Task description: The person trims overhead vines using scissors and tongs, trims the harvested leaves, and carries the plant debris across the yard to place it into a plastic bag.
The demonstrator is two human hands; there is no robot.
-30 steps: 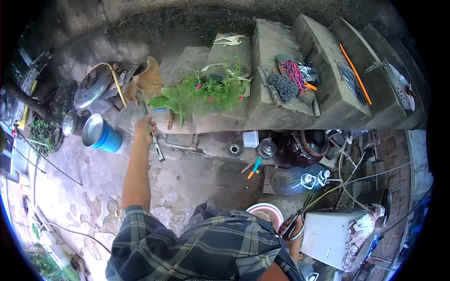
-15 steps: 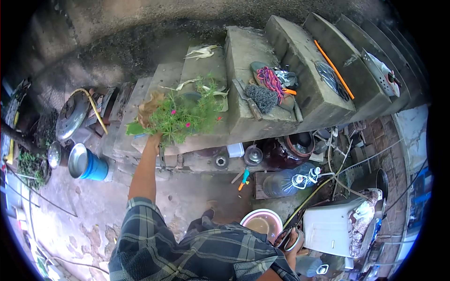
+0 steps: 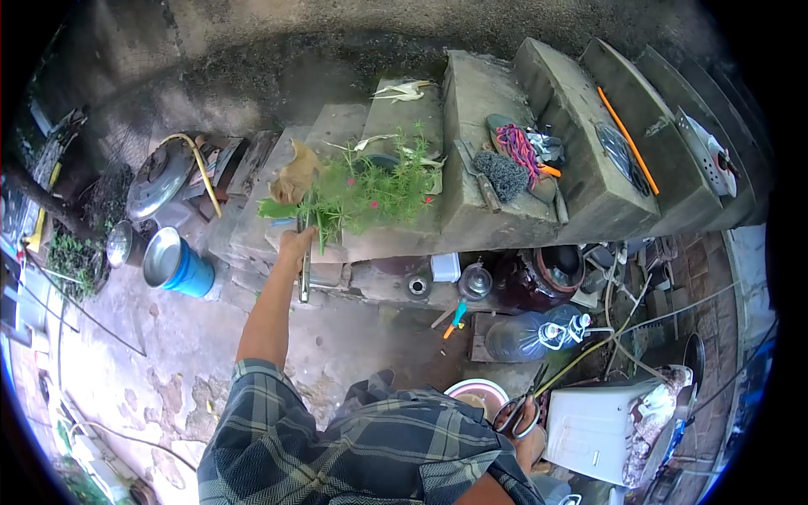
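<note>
My left hand (image 3: 295,242) reaches out to the concrete step, closed on a long silver metal tool (image 3: 305,282) that stands across its edge; the exact kind is unclear. Beside it a leafy plant (image 3: 379,198) with small pink flowers spreads over a partly hidden dark pot (image 3: 376,161). A crumpled tan piece (image 3: 295,172) and a green leaf (image 3: 273,209) lie close to my fingers. Low on the right, my right hand (image 3: 528,425) has a pair of scissors (image 3: 515,414) by the handles, dark blades pointing up. A round basin (image 3: 476,386) is just left of it.
Concrete steps (image 3: 555,126) climb to the right, bearing a trowel (image 3: 480,178), grey mesh (image 3: 498,175), pink cord (image 3: 515,151) and an orange stick (image 3: 627,139). Below stand large water bottles (image 3: 513,338), a brown jar (image 3: 526,278) and a white container (image 3: 589,429). Left is a blue bucket (image 3: 192,273).
The view has shifted, so the scene sits further right and lower. More of the silver tool shows at my left hand. The scissors in my right hand have turned, their blades now visible.
</note>
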